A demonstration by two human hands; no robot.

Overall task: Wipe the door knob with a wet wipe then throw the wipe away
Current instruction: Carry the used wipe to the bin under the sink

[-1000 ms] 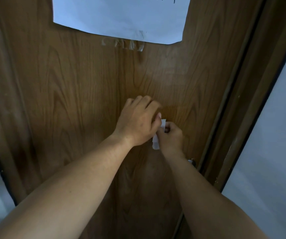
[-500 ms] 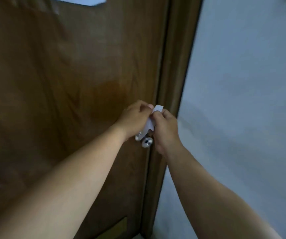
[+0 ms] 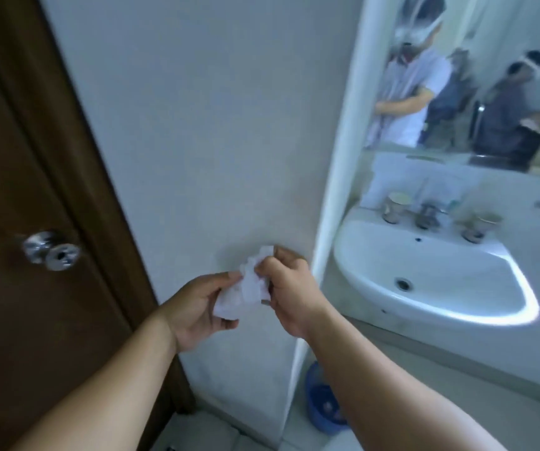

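A crumpled white wet wipe (image 3: 249,287) is held between both hands in front of the pale wall. My left hand (image 3: 200,306) cups it from the left and below. My right hand (image 3: 289,288) pinches its upper right part. The shiny metal door knob (image 3: 51,251) sits on the brown wooden door (image 3: 17,157) at the left, well apart from both hands, with nothing touching it.
A white wash basin (image 3: 431,275) with metal taps stands at the right beyond the wall corner, under a mirror (image 3: 477,79) that reflects people. A blue bin (image 3: 322,403) stands on the floor below, between my forearms.
The view has swung right from the door to the wall and basin. Both hands have come off the knob with the wipe and now hold it in front of the wall.
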